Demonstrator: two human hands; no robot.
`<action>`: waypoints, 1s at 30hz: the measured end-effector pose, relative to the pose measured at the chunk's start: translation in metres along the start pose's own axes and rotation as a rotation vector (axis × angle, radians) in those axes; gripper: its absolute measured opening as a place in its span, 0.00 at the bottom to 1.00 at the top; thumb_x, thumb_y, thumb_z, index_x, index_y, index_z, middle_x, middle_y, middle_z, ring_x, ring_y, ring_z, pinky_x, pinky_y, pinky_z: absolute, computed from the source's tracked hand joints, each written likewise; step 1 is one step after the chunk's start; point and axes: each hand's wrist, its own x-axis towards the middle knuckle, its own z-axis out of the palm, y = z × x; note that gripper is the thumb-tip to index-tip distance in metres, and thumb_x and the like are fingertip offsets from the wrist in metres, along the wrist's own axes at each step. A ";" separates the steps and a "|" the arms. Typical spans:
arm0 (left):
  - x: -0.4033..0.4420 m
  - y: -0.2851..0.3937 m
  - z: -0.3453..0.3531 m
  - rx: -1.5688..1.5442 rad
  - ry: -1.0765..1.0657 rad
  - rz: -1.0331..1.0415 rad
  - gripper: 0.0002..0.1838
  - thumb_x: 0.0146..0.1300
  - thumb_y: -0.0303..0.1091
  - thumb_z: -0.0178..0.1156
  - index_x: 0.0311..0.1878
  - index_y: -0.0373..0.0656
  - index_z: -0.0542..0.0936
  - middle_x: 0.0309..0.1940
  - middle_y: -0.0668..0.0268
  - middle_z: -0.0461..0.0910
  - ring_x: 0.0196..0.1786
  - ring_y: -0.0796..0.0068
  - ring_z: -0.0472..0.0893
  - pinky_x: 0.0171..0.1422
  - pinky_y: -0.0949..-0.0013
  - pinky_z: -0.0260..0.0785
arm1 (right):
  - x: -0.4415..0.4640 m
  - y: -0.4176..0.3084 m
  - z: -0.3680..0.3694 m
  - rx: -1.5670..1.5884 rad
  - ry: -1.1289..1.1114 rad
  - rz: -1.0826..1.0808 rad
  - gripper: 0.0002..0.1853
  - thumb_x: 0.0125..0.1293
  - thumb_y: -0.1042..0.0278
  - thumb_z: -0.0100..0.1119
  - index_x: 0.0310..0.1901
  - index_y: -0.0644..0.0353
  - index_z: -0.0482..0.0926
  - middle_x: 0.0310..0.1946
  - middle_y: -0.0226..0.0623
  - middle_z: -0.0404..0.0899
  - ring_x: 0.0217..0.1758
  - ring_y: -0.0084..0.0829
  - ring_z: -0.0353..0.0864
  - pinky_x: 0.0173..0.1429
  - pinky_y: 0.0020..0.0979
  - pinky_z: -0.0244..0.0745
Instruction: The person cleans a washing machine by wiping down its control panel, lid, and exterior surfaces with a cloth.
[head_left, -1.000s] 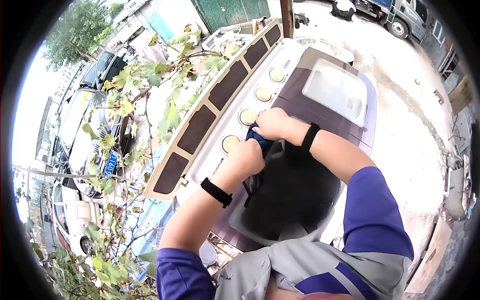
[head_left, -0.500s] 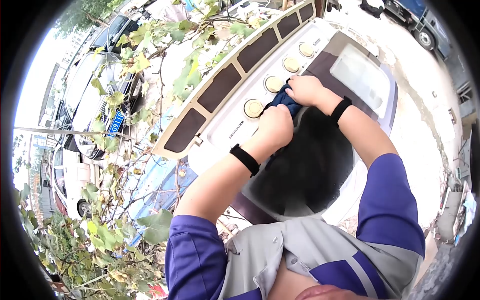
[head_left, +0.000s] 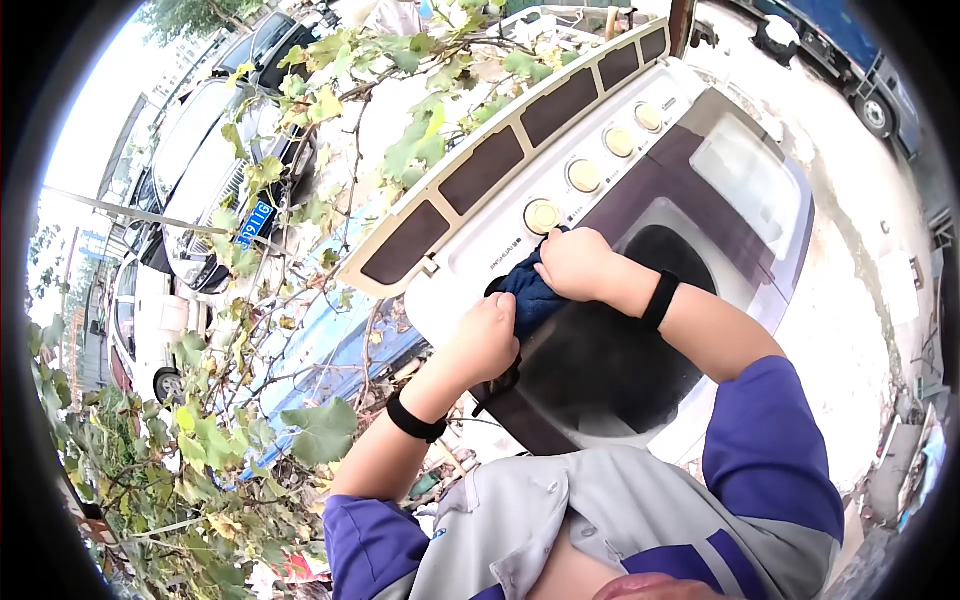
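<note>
A dark blue cloth (head_left: 531, 292) is stretched between my two hands over the near end of a twin-tub washing machine (head_left: 445, 300). My left hand (head_left: 490, 333) is closed on its left side, fingers curled in. On the cloth's upper right edge, my right hand (head_left: 582, 265) grips it just below the nearest cream knob (head_left: 543, 216). Several such knobs line the white control panel. Under my hands lies the dark see-through lid (head_left: 610, 350) of the larger tub. Part of the cloth is hidden behind my fingers.
Grapevine branches with leaves (head_left: 325, 432) crowd the left side. Behind them stand parked cars (head_left: 190, 180) and a blue sheet (head_left: 330, 350). A truck wheel (head_left: 875, 115) shows at the upper right. The smaller tub's pale lid window (head_left: 745, 185) lies beyond my right hand.
Both hands have moved with the cloth down and left along the panel, from beside the middle knobs to the near end. More of the cloth shows between them now.
</note>
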 end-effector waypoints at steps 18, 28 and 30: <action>0.067 0.008 0.010 -0.232 0.066 -0.051 0.13 0.53 0.28 0.59 0.41 0.32 0.75 0.42 0.45 0.81 0.51 0.45 0.79 0.58 0.51 0.72 | 0.001 0.062 0.012 0.020 0.152 0.216 0.25 0.69 0.44 0.55 0.49 0.61 0.80 0.48 0.43 0.80 0.49 0.45 0.84 0.52 0.42 0.80; -0.001 0.025 0.033 0.158 0.281 -0.054 0.13 0.48 0.22 0.61 0.39 0.35 0.73 0.37 0.51 0.77 0.45 0.50 0.78 0.52 0.53 0.73 | -0.005 -0.010 0.014 0.022 0.065 0.078 0.17 0.70 0.55 0.56 0.44 0.63 0.79 0.45 0.45 0.80 0.43 0.47 0.85 0.45 0.45 0.81; -0.007 0.033 0.026 0.181 0.251 -0.034 0.12 0.48 0.21 0.60 0.38 0.35 0.73 0.37 0.52 0.77 0.48 0.50 0.78 0.54 0.54 0.73 | -0.014 -0.024 0.013 0.061 0.072 0.042 0.14 0.68 0.58 0.58 0.45 0.62 0.78 0.45 0.44 0.80 0.42 0.46 0.85 0.44 0.45 0.81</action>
